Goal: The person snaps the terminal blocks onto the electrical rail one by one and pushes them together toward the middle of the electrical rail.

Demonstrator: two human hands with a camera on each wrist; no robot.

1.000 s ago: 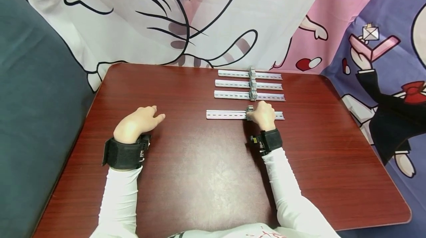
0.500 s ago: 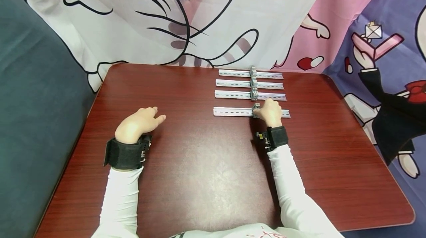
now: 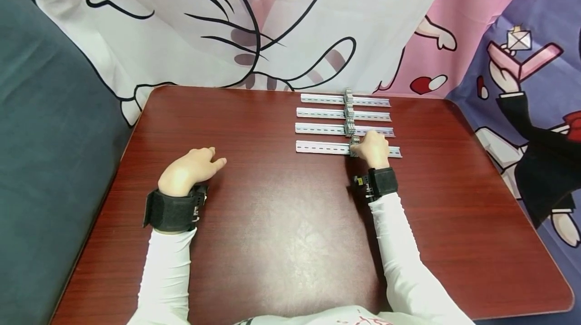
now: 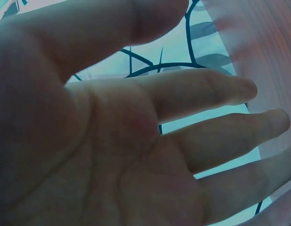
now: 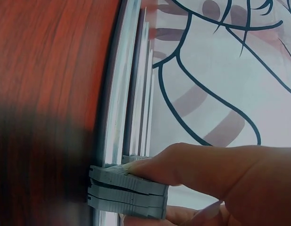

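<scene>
My right hand [image 3: 373, 149] pinches a grey terminal block cluster [image 5: 128, 192] between thumb and fingers. That cluster sits across the nearest slotted metal DIN rail [image 3: 322, 147], which lies flat on the table. Just behind it lie three more rails, the closest being a similar DIN rail [image 3: 319, 128], each with grey blocks around its middle. In the right wrist view the thumb presses one side of the blocks; the other fingertips are partly hidden behind them. My left hand [image 3: 188, 169] hovers or rests over the table's left side, holding nothing, its fingers spread in the left wrist view.
The reddish-brown table [image 3: 268, 224] has rounded corners. A white cartoon-print cloth [image 3: 281, 22] hangs along its back edge, close behind the farthest rail. On the left stands a dark green surface [image 3: 54, 153]; purple printed cloth [image 3: 476, 72] covers the right side.
The right hand has moved the nearest rail right and away from me, closing the gap to the other rails. The left hand has stayed nearly still.
</scene>
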